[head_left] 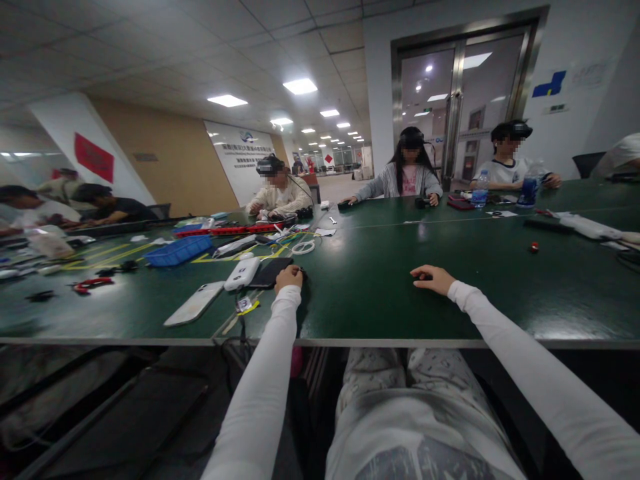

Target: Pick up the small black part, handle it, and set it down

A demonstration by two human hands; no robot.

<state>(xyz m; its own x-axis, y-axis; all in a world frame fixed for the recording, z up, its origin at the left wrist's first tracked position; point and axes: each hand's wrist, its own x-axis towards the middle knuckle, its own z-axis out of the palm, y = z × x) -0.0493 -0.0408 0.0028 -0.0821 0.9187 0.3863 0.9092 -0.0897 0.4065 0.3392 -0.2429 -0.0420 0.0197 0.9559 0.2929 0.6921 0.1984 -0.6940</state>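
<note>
Slab [265, 275], dark, slants lengthwise away rightward; left hand [289, 276], right hand [437, 279]: cannot tell either grip.

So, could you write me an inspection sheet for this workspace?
Surface: green tabletop, yellow lines at left.
Job's things: dark flat item by the left hand; contact unclear.
Clutter: blue tray, pale phone, white device, more beyond.
Grippers: none, two bare hands; right hand low over the tabletop, fingers bent; either grip unclear.
Cables: white coil beyond the left hand.
Surroundings: glass doors, people seated opposite.
</note>
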